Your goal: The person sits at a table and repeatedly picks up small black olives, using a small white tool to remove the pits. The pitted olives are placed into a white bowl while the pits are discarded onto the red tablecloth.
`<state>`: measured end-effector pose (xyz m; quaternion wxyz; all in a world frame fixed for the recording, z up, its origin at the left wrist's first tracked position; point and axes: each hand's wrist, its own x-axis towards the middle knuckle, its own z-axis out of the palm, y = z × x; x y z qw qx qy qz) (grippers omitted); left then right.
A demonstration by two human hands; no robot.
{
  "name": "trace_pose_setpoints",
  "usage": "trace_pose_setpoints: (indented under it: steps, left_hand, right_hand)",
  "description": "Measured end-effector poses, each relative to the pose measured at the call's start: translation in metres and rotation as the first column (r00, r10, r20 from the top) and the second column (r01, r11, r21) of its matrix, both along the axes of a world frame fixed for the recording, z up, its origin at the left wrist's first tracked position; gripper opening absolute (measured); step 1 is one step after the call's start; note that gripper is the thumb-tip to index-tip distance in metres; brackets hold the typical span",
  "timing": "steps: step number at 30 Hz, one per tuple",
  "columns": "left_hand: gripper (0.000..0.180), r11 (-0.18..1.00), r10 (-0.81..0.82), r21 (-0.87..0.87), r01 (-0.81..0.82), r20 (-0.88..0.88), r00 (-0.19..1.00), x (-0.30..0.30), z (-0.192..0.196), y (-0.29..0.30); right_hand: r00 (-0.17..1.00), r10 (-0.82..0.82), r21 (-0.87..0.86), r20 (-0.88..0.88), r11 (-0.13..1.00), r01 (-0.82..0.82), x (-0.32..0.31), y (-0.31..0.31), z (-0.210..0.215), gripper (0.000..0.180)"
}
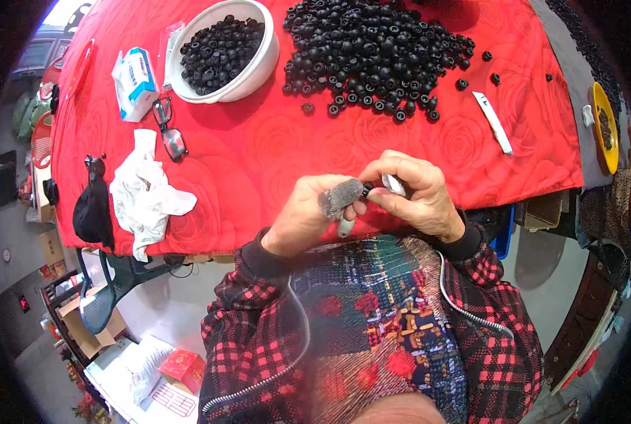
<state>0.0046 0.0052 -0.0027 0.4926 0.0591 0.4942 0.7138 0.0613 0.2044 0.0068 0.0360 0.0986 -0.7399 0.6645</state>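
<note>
left hand (308, 215) – its grey-wrapped fingers (340, 196) pinched on a small black cap (367, 187) – meets right hand (418, 194), fingers clamped on a small blade (394, 184), heap of black caps (372, 49) beyond on the red worktop (259, 148).

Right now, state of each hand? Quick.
Left hand: closed, gray-covered fingers pinching a small black part.
Right hand: closed on a small silvery tool, touching that part.

We see a small black round part (367, 188) pinched at the fingertips, just above the table's near edge. Touching it on the right, a short silvery blade (394, 184) angles up from the other fingers.
</note>
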Motion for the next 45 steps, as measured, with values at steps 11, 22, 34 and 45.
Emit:
trace_pose_setpoints:
  steps: [11, 22, 34, 45]
  left_hand:
    - [0.021, 0.966, 0.260, -0.007, -0.260, 0.031, 0.965, 0.010, 0.011, 0.006]
    - [0.014, 0.992, -0.098, -0.056, 0.110, 0.185, 0.978, -0.002, 0.010, -0.012]
    - [0.022, 1.000, -0.029, 0.007, 0.028, 0.146, 0.989, 0.009, 0.010, -0.008]
    - [0.023, 0.993, 0.038, 0.096, -0.071, 0.306, 0.951, 0.014, 0.015, -0.005]
  right_hand:
    - [0.891, -0.137, 0.269, -0.433, 0.924, 0.273, 0.004, -0.018, -0.015, 0.023]
    - [0.980, 0.137, 0.040, -0.148, 0.990, -0.132, -0.001, -0.009, -0.002, 0.028]
    - [0.882, 0.055, 0.276, -0.468, 0.957, 0.087, 0.001, -0.013, -0.001, 0.035]
    - [0.822, 0.045, 0.301, -0.567, 0.941, 0.156, 0.002, -0.009, 0.003, 0.034]
